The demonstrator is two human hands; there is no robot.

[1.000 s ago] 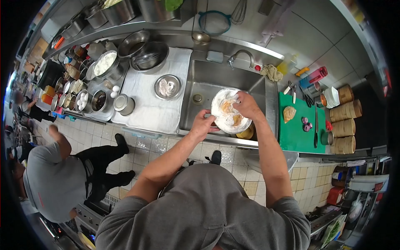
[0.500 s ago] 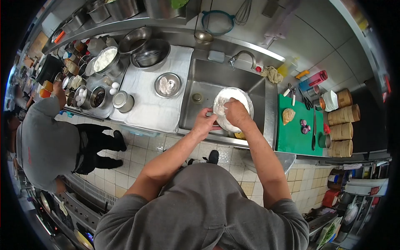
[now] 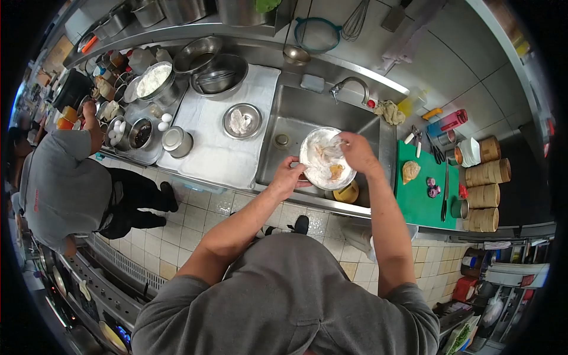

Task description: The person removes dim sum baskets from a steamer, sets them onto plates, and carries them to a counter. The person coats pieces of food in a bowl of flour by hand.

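The left hand (image 3: 287, 178) has its fingers clasped on the bowl (image 3: 320, 186). The right hand (image 3: 359, 154) pinches a floured piece (image 3: 336, 148) in its fingers, flour (image 3: 316, 174) below them.

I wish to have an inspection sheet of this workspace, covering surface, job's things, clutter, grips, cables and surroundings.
Surface: white cloth left of the steel sink; green board right of it.
Job's things: bowl over the sink, containing white powder.
Clutter: knife and purple pieces lie on the board.
Grips: left grip holds the bowl's left edge; right grip is at its right side, too blurred to tell whether holding anything.
Cables: nothing seen.
Surroundings: co-worker at left; bamboo containers at right.
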